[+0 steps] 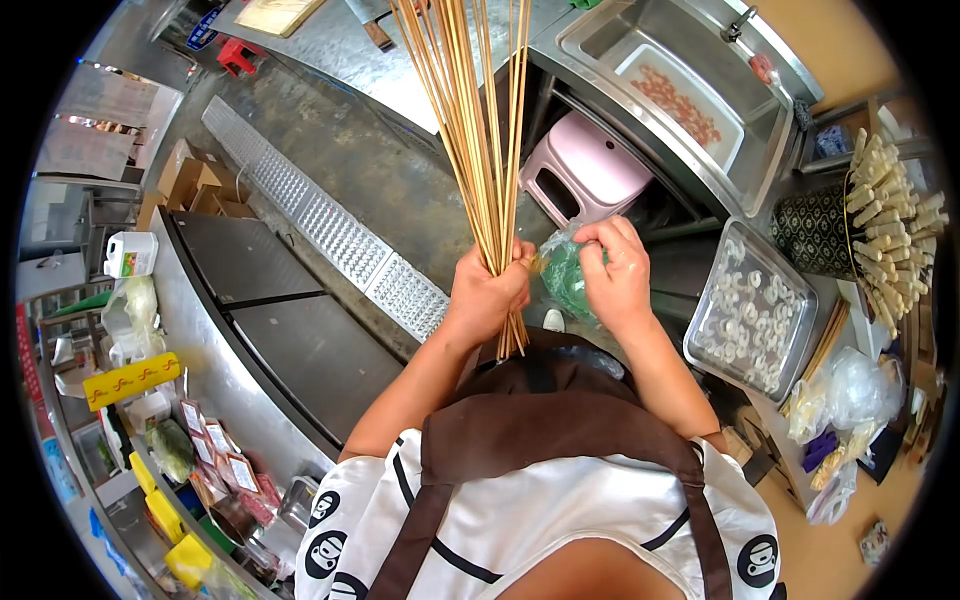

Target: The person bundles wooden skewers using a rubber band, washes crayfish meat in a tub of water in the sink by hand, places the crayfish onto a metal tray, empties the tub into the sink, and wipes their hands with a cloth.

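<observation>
Squeezed tight in the left hand (pixel 487 290) is a bunch of long thin sticks (pixel 480 150). The right hand (pixel 618 272) pinches a see-through green bag (pixel 568 272) next to it. Small pinkish bits (pixel 668 98) lie in a white tub (pixel 722 125) inside the sink (pixel 640 45). A clear tray (pixel 697 345) holds pale curly pieces (pixel 755 310). Thick pale sticks (pixel 880 205) stand in a dark patterned pot (pixel 808 232).
</observation>
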Motion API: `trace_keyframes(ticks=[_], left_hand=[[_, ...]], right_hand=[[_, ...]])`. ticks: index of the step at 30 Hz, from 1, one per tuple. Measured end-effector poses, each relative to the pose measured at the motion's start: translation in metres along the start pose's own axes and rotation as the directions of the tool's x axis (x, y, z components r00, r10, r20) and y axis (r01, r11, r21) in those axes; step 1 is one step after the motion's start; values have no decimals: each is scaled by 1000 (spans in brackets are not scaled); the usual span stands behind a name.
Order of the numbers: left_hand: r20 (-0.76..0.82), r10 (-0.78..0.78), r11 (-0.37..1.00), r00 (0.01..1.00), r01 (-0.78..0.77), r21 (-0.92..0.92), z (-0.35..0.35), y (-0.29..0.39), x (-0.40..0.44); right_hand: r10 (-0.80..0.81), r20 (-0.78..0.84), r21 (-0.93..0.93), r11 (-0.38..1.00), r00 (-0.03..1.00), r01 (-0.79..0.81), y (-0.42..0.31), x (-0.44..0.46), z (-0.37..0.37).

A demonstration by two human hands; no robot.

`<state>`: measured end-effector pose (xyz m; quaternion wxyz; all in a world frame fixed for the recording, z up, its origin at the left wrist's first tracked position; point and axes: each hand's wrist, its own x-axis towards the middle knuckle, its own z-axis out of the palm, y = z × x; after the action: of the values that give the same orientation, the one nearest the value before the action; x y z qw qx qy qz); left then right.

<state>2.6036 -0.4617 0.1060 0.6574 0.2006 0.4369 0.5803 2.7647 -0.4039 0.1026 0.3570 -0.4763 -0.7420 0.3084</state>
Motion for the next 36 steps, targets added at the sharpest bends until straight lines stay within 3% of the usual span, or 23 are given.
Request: trace_keyframes(ticks=[2, 3, 4, 5, 6, 8, 10, 12, 14, 15, 16, 18, 19, 20, 22, 24, 26, 27, 29, 33, 36], left_hand=[[-19, -5, 1000, 1000, 5, -1, -1, 4, 0], [-42, -13, 1000, 999, 13, -1, -2, 5, 0], [-44, -9, 1000, 999, 9, -2, -3, 6, 1], [-33, -5, 1000, 999, 5, 20, -4, 6, 1], [-23, -2, 999, 1000, 3, 42, -4, 6, 1], [-21, -1, 999, 1000, 2, 40, -3, 3, 2], [-19, 0, 999, 1000, 1, 42, -4, 0, 2], [-38, -2, 993, 999, 6, 117, -8, -2, 0], [-65, 14, 995, 998, -8, 99, -8, -1, -1], [-45, 11, 995, 999, -7, 101, -10, -2, -1], [-24, 8, 995, 1000, -6, 103, -11, -3, -2], [-35, -2, 996, 999, 6, 93, -11, -4, -3], [-45, -17, 996, 999, 21, 86, -12, -4, -3], [-49, -16, 996, 999, 21, 88, -14, -4, -4], [-119, 52, 977, 992, -26, 213, -16, -4, 0], [-183, 54, 981, 982, -18, 191, -17, 2, 2], [-99, 38, 995, 994, -28, 98, -23, 5, 5], [-129, 21, 992, 991, -4, 129, -21, 2, 5], [-179, 15, 986, 984, 16, 168, -21, -1, 3], [-178, 13, 995, 984, 4, 95, -23, -4, 6], [-183, 7, 993, 983, 15, 118, -20, -9, 7]], right_hand=[[-110, 55, 130, 986, 992, 102, 6, 4, -2], [-83, 82, 336, 941, 993, 51, 5, 4, 1], [-87, 84, 336, 940, 993, 53, 0, 2, 5], [58, 151, 594, 793, 987, -137, -14, 0, 9], [174, 255, 779, 545, 951, -309, -23, -3, 14], [114, 246, 772, 578, 963, -266, -19, -6, 23], [186, 191, 604, 752, 964, -265, -7, -9, 32], [159, 145, 563, 798, 977, -213, -11, -7, 33], [277, 220, 736, 582, 935, -346, -6, -6, 31], [300, 337, 830, 352, 892, -432, -9, -2, 27], [298, 340, 829, 353, 892, -434, -7, 0, 25], [93, 505, 861, -130, 858, -492, -4, 4, 19], [155, 491, 870, -39, 857, -491, -4, 4, 20], [153, 493, 869, -42, 857, -492, -4, 3, 23], [270, 465, 841, 164, 843, -516, 0, -1, 29], [334, 442, 861, 103, 833, -498, -1, -5, 36], [350, 442, 878, 19, 826, -478, -1, -3, 39], [353, 440, 878, 22, 826, -478, 2, -3, 38], [301, 506, 860, -106, 808, -499, 7, -4, 43], [319, 486, 860, -8, 813, -511, 15, -2, 49], [335, 530, 841, -87, 779, -534, 8, 0, 46]])
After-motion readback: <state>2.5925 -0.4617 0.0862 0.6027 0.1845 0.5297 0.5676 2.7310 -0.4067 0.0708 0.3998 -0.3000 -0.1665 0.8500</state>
